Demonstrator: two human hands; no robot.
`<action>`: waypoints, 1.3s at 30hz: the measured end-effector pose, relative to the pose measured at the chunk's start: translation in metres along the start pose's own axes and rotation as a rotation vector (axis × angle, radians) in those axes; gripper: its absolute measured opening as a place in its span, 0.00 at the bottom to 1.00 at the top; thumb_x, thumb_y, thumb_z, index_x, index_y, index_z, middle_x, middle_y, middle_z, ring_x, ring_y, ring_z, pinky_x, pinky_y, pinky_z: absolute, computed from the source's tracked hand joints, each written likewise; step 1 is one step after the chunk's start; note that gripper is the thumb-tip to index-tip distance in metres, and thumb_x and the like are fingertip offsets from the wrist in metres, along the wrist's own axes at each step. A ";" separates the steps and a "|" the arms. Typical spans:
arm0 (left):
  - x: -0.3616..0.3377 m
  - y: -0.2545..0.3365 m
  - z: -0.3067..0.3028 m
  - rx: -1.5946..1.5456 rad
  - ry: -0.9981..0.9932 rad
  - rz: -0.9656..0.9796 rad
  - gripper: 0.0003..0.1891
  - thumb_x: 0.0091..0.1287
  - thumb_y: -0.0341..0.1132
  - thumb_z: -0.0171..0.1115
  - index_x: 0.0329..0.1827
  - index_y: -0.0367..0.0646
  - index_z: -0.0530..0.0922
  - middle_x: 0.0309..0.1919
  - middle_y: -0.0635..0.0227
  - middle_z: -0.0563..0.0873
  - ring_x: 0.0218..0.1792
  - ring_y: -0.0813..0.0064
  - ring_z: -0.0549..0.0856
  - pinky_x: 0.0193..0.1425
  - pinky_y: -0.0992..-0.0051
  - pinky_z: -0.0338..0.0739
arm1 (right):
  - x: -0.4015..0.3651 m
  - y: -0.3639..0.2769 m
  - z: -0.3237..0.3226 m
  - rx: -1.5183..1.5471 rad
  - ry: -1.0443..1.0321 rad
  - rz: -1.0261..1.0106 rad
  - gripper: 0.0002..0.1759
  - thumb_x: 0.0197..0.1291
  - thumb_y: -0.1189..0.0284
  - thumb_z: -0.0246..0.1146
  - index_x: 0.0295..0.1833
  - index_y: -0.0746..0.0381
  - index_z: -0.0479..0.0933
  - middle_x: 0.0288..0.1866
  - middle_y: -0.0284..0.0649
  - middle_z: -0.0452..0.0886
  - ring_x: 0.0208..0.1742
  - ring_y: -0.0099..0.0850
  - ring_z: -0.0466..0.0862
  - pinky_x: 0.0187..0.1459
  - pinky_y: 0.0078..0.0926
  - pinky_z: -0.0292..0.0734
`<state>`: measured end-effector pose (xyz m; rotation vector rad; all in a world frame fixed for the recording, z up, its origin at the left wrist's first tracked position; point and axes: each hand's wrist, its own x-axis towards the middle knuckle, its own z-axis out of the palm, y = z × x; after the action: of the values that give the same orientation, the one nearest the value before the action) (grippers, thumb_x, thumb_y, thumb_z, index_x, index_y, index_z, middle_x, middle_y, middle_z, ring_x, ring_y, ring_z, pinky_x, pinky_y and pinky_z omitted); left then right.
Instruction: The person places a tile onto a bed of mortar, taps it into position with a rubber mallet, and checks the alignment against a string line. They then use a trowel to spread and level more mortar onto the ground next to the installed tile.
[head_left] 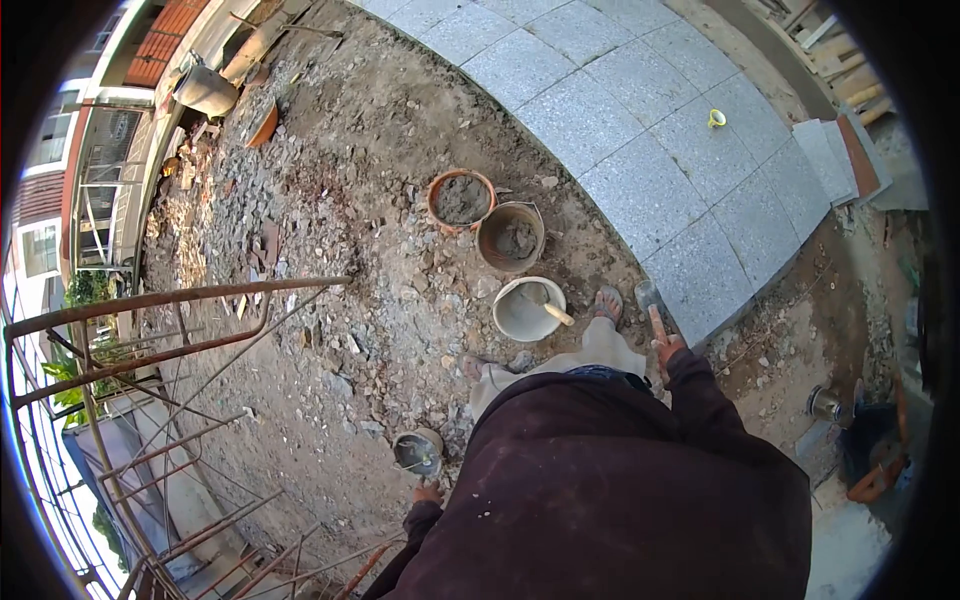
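Left hand (pixel 427 492) mostly hidden by sleeve (pixel 418 522), touching small tin (pixel 418 452), grip unclear, right hand (pixel 667 350) clenched on mallet (pixel 652 312)

Your top (pixel 600 480) is dark maroon and your trousers (pixel 595 350) are pale beige. The paving slabs (pixel 600 110) are light grey with fine speckles. The orange bucket (pixel 436 185) holds grey mortar; beside it are a rusty brown bucket (pixel 490 255) and a white bucket (pixel 510 322). The mallet handle (pixel 657 322) in your right hand (pixel 668 348) is reddish-brown. The small tin (pixel 418 452) at your left hand (pixel 428 492) is dull grey. The railing (pixel 180 298) is rust-red and the cup (pixel 716 118) is yellow.
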<state>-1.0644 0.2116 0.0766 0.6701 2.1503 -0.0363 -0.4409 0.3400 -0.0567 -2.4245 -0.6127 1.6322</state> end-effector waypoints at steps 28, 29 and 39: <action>0.323 0.331 -0.667 -0.436 1.101 0.752 0.50 0.52 0.58 0.62 0.66 0.30 0.48 0.62 0.47 0.62 0.61 0.56 0.64 0.61 0.59 0.60 | -0.005 -0.178 0.321 -0.619 -0.177 0.086 0.33 0.54 0.46 0.51 0.64 0.47 0.59 0.51 0.55 0.73 0.53 0.48 0.74 0.52 0.37 0.68; 0.376 0.313 -0.721 -0.558 0.906 0.925 0.49 0.53 0.56 0.62 0.66 0.31 0.48 0.62 0.50 0.63 0.62 0.57 0.65 0.61 0.56 0.60 | 0.036 -0.190 0.333 -0.530 -0.161 0.141 0.35 0.54 0.45 0.49 0.66 0.46 0.56 0.51 0.55 0.72 0.54 0.48 0.73 0.53 0.36 0.67; 0.389 0.459 -0.671 -0.667 0.741 0.572 0.36 0.61 0.52 0.56 0.67 0.52 0.49 0.59 0.60 0.67 0.49 0.57 0.77 0.48 0.58 0.71 | 0.144 -0.504 0.385 -0.547 -0.290 -0.268 0.46 0.53 0.75 0.51 0.70 0.40 0.32 0.65 0.52 0.59 0.64 0.43 0.63 0.63 0.37 0.54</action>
<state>-1.5272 0.9513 0.3028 0.9438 2.3185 1.3521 -0.8708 0.8186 -0.1555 -2.2870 -1.5365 1.8966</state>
